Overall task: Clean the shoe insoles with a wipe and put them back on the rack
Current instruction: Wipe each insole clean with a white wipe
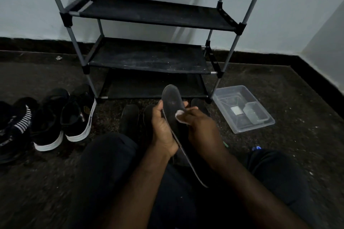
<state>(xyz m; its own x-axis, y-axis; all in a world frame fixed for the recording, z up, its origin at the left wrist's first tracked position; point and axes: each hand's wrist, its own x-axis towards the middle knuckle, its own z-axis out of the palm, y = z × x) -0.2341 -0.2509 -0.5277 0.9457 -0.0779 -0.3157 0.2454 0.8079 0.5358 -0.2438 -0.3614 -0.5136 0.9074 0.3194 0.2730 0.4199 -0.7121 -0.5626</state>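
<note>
**Entry: one insole, held and under the wipe**

- Right fingers (193,111): curled round a small pale wipe (180,117), pressing it to the face of the insole (171,98) about a third of the way back from its toe.
- Left fingers (158,110): wrapped round the insole's other side, bracing it from behind.
- Left hand (163,130) and right hand (202,128): opposed, with the insole between them. Both forearms reach up from my lap.
- Insole: before the rack (149,57), in front of its lowest shelf. Its long axis runs from the toe, nearest the rack, back to the heel over my lap. The wiped face is turned towards my right hand.
- Judgement: the next stroke runs along that axis. Most of the length lies heelward of the wipe.
- Floor before the rack: dark insole-like shapes (129,118).
- Left of the rack: black shoes (78,117).
- Right of the rack: clear plastic tray (242,130).
</note>
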